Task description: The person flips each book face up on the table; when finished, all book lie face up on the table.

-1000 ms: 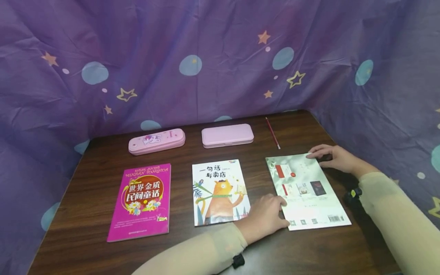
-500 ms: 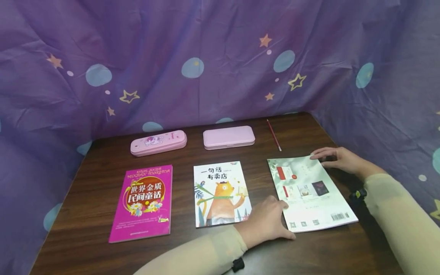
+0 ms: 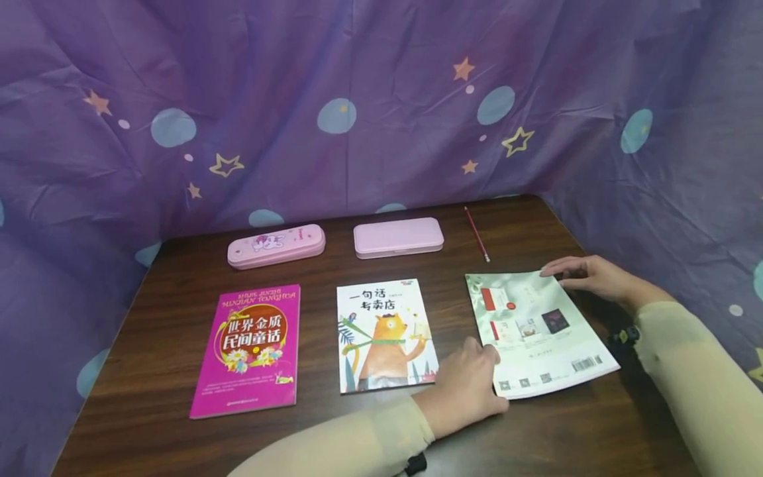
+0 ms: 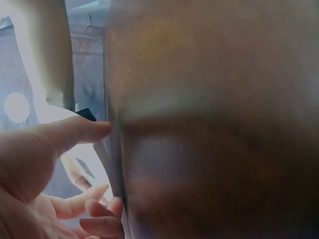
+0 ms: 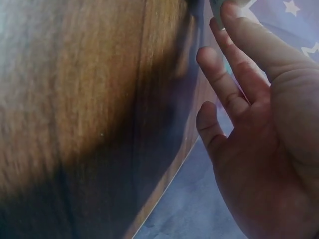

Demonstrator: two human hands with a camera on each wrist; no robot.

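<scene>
A thin book (image 3: 539, 338) with a pale green and white back cover lies at the right of the table, its near right corner slightly raised. My right hand (image 3: 590, 278) pinches its far right corner; in the right wrist view the thumb (image 5: 249, 37) and index finger meet at that corner, the other fingers spread. At the near left corner, my left hand (image 3: 467, 384) touches the book's left edge with its fingers, thumb apart by the near edge. The left wrist view shows this thumb (image 4: 79, 130) straight against the wooden table. A white bear-cover book (image 3: 387, 338) lies beside the left hand.
A magenta book (image 3: 250, 351) lies at the left. Along the back of the table (image 3: 161, 318) are a pink bunny pencil case (image 3: 277, 246), a plain pink case (image 3: 398, 237) and a red pencil (image 3: 477, 233). A purple star-patterned cloth (image 3: 268, 79) hangs behind.
The near end of the pale green book has swung a little to the right and its near right corner has risen. Both hands stay by it; the left thumb has spread slightly.
</scene>
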